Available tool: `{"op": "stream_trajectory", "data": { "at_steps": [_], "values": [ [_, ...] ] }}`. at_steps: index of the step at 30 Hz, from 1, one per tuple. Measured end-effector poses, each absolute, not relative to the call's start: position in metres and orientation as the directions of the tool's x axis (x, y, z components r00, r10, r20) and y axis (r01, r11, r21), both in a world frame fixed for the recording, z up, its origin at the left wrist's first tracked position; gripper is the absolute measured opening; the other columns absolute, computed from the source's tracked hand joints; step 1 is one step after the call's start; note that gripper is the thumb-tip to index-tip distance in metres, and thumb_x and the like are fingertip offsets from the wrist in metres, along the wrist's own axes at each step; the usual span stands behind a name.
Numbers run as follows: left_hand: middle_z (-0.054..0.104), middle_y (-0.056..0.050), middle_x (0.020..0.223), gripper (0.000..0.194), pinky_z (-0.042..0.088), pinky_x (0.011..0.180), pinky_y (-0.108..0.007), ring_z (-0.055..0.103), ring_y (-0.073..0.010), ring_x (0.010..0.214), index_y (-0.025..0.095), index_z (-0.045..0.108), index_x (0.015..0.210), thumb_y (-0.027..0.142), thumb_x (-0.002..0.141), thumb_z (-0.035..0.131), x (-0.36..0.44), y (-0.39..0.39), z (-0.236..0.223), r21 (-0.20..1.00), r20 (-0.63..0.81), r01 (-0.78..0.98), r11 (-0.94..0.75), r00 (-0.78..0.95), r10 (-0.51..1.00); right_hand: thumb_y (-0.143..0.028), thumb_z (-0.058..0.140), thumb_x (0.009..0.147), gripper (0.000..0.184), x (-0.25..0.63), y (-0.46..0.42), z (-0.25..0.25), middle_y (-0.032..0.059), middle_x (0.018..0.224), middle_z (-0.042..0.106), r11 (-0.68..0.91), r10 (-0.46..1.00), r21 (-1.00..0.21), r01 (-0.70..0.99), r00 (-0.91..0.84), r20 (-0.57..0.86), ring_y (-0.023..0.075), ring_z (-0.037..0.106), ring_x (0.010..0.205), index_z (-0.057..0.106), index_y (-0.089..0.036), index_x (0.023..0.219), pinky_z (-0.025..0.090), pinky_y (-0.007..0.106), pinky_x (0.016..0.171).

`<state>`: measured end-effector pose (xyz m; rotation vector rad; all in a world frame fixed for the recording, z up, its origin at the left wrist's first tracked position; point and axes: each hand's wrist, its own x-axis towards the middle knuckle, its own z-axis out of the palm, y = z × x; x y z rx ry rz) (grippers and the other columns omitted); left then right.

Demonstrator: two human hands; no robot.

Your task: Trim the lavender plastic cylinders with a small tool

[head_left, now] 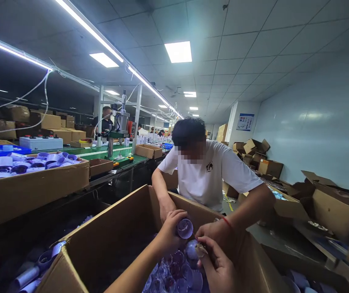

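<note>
A purple plastic cup (185,229) is gripped in my left hand (172,231), its round end tilted up toward me. My right hand (218,266) is closed in a pinch, with a beige wrap, perhaps tape, at the thumb tip; what lies between the fingers is too small to make out. Both hands are over a large cardboard box (110,228) with many clear and purple cup-like parts (174,270) inside. Across the box, a co-worker in a white shirt (198,175) reaches in with both hands, one (215,231) close beside my right hand.
On the left, an open carton (40,187) is heaped with purple cylinders. More purple parts (29,276) lie low at the left. A press machine (119,126) stands on the green workbench (93,154). Open cartons (330,203) are piled along the right wall.
</note>
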<state>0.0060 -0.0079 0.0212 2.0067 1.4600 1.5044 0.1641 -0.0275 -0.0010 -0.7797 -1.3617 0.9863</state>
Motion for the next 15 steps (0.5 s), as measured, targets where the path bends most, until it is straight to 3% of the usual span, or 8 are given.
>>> {"op": "stream_trajectory", "data": {
  "at_steps": [8,11,15],
  "values": [
    [0.061,-0.007,0.112,0.053,0.044,0.093,-0.039,0.055,-0.0237,0.104,0.021,0.064,0.100,0.000,0.052,0.066,0.006,-0.016,0.023,0.712,0.588,0.547,-0.441,-0.119,0.800,-0.061,0.068,0.065,0.045,0.162,-0.023,-0.008,0.0018,0.057,0.066,0.440,0.894,-0.892,-0.103,-0.042,0.446,0.0124,0.053,0.043,0.071,-0.019,0.082,0.048,0.022,0.045],
    [0.060,-0.008,0.112,0.050,0.045,0.093,-0.038,0.054,-0.0234,0.103,0.021,0.063,0.101,0.006,0.054,0.069,0.008,-0.018,0.023,0.722,0.583,0.527,-0.449,-0.112,0.805,-0.062,0.068,0.065,0.047,0.159,-0.022,-0.012,0.0044,0.064,0.071,0.451,0.889,-0.887,-0.099,-0.043,0.456,0.0123,0.053,0.041,0.071,-0.019,0.082,0.048,0.022,0.043],
    [0.059,-0.007,0.112,0.055,0.044,0.092,-0.036,0.053,-0.0233,0.104,0.022,0.062,0.101,0.001,0.051,0.064,0.009,-0.017,0.023,0.716,0.582,0.533,-0.450,-0.101,0.807,-0.065,0.064,0.067,0.049,0.157,-0.015,-0.021,0.0043,0.060,0.069,0.473,0.874,-0.878,-0.076,-0.088,0.479,0.0123,0.052,0.039,0.072,-0.019,0.082,0.047,0.022,0.042]
  ]
}}
